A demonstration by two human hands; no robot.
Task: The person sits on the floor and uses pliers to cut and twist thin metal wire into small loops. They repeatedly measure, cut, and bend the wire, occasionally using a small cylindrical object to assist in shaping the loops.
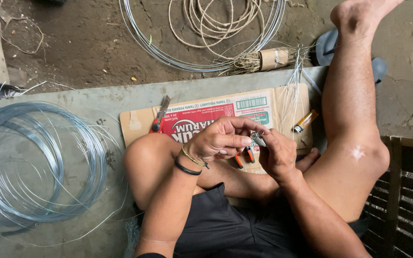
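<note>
I sit cross-legged on a flattened cardboard sheet [283, 102]. My left hand [223, 138], with a gold chain and a black band at the wrist, pinches a small grey metal piece [258, 139] between thumb and fingers. My right hand [278, 155] grips the same piece from the right side. Both hands meet just above my shin. Under them orange-handled pliers [244, 156] lie on the cardboard, mostly hidden by my hands.
A big coil of grey wire [34, 162] lies on the concrete at left. A red-handled cutter knife [160, 116], an orange lighter [306, 121] and thin wire strands [290, 91] rest on the cardboard. Another wire coil [168, 52] and rope [216, 24] lie on dirt beyond. A wire cage [407, 191] stands at right.
</note>
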